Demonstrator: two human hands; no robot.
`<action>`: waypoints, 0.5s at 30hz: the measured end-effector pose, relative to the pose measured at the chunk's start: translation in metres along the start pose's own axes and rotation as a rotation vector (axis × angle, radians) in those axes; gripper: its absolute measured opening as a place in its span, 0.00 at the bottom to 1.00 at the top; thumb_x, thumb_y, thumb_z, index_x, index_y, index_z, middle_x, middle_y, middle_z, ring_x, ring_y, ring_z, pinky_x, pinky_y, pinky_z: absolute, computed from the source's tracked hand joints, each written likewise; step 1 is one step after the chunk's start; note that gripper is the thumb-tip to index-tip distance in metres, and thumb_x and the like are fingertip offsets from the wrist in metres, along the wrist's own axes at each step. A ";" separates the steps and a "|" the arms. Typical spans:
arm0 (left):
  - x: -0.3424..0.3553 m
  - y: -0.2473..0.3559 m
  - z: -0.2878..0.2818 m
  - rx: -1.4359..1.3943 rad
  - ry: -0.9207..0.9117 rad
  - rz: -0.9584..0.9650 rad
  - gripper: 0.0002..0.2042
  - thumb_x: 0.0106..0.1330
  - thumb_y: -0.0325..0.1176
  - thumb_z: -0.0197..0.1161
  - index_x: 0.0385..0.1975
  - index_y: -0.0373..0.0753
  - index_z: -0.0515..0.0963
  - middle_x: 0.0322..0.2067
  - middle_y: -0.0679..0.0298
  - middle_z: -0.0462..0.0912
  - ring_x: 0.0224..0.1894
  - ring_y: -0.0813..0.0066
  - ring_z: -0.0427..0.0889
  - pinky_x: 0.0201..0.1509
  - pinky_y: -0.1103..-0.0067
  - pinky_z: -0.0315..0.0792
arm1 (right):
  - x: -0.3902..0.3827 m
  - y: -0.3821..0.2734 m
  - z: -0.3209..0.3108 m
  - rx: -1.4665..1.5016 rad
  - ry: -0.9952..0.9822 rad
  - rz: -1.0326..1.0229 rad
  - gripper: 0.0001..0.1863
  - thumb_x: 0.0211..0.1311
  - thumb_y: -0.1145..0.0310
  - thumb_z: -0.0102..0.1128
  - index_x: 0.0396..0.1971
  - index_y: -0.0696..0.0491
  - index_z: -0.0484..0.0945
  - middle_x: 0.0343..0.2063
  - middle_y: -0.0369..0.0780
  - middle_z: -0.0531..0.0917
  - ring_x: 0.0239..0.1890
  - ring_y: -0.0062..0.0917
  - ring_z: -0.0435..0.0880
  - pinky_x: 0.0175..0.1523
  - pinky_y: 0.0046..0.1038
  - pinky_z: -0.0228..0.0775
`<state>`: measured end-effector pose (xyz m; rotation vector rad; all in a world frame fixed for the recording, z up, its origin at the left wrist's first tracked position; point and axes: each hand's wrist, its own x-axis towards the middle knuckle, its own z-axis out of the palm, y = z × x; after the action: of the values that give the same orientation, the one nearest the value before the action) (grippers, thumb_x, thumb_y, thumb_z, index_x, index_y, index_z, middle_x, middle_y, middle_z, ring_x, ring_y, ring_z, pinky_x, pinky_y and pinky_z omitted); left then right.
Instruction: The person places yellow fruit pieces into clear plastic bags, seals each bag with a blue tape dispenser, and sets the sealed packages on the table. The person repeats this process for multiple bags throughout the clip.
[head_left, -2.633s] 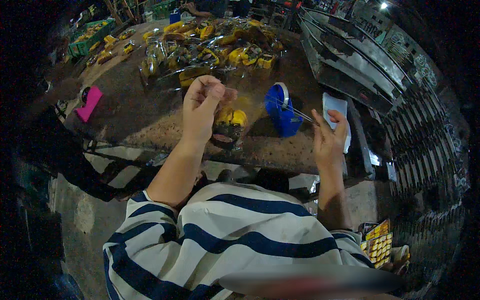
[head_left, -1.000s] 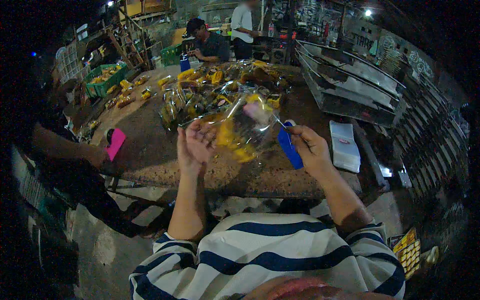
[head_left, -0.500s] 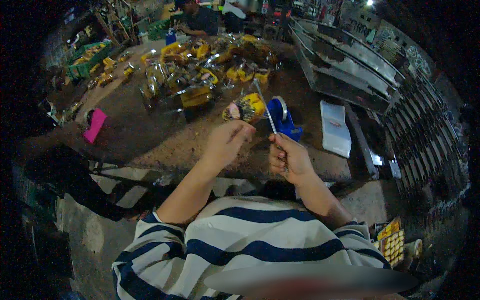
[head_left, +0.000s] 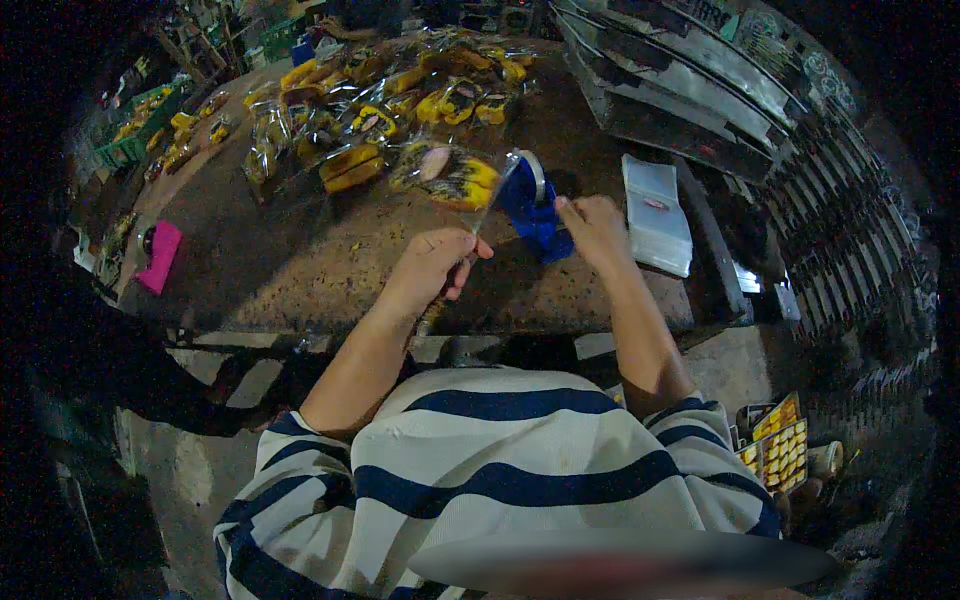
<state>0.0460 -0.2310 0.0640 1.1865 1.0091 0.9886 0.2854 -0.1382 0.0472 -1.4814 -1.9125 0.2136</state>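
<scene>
A clear plastic bag of yellow, dark-streaked bread [head_left: 452,180] is just beyond the left hand [head_left: 437,262], which pinches its end. The right hand [head_left: 598,230] is at a blue tape dispenser [head_left: 537,222], its grip unclear; flat clear plastic bags [head_left: 655,222] lie to its right.

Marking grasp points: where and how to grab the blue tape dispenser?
Likely best: grip the blue tape dispenser by its near part, from the right, where the right hand is. Its pale tape roll stands at the far end; the clear-wrapped yellow item held by the left hand crowds the left.
</scene>
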 end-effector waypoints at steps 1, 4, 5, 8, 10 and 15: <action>0.001 0.002 0.000 0.107 0.001 0.021 0.13 0.66 0.38 0.52 0.32 0.35 0.78 0.14 0.69 0.71 0.15 0.83 0.69 0.18 0.85 0.67 | 0.004 0.010 0.006 0.031 -0.163 0.123 0.18 0.57 0.55 0.58 0.29 0.58 0.79 0.35 0.46 0.76 0.41 0.32 0.76 0.47 0.29 0.66; -0.002 0.002 0.002 0.326 -0.019 0.114 0.12 0.66 0.38 0.53 0.34 0.38 0.81 0.12 0.71 0.69 0.13 0.85 0.68 0.16 0.84 0.64 | -0.008 0.030 0.019 0.490 0.072 0.098 0.23 0.50 0.51 0.63 0.32 0.59 0.80 0.38 0.48 0.79 0.45 0.39 0.75 0.54 0.35 0.64; -0.002 0.002 0.002 0.400 -0.009 0.107 0.11 0.66 0.38 0.53 0.34 0.40 0.81 0.12 0.71 0.70 0.13 0.85 0.68 0.16 0.84 0.64 | -0.017 0.034 0.022 0.570 0.180 0.072 0.22 0.50 0.52 0.63 0.31 0.60 0.80 0.38 0.48 0.79 0.45 0.38 0.75 0.54 0.35 0.64; -0.006 -0.004 0.007 0.446 0.009 0.124 0.10 0.65 0.37 0.55 0.34 0.41 0.81 0.12 0.70 0.71 0.13 0.85 0.69 0.17 0.84 0.65 | -0.043 0.038 0.023 0.315 0.191 0.049 0.20 0.48 0.51 0.65 0.24 0.56 0.81 0.38 0.44 0.79 0.44 0.38 0.76 0.53 0.37 0.65; -0.005 -0.008 0.011 0.522 0.018 0.198 0.09 0.64 0.36 0.56 0.33 0.40 0.81 0.13 0.67 0.73 0.14 0.81 0.72 0.19 0.80 0.66 | -0.048 0.036 0.017 0.144 0.141 0.091 0.20 0.49 0.50 0.64 0.23 0.54 0.81 0.39 0.43 0.79 0.43 0.38 0.77 0.52 0.37 0.66; -0.003 -0.016 0.018 0.686 0.081 0.441 0.09 0.62 0.35 0.57 0.32 0.37 0.81 0.16 0.61 0.77 0.19 0.73 0.76 0.24 0.73 0.69 | -0.040 0.025 -0.024 -0.150 -0.174 0.242 0.23 0.49 0.46 0.63 0.24 0.55 0.81 0.35 0.45 0.81 0.44 0.36 0.78 0.49 0.36 0.68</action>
<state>0.0634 -0.2400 0.0499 2.0113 1.2272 1.0653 0.3237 -0.1724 0.0351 -1.8502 -1.9145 0.3240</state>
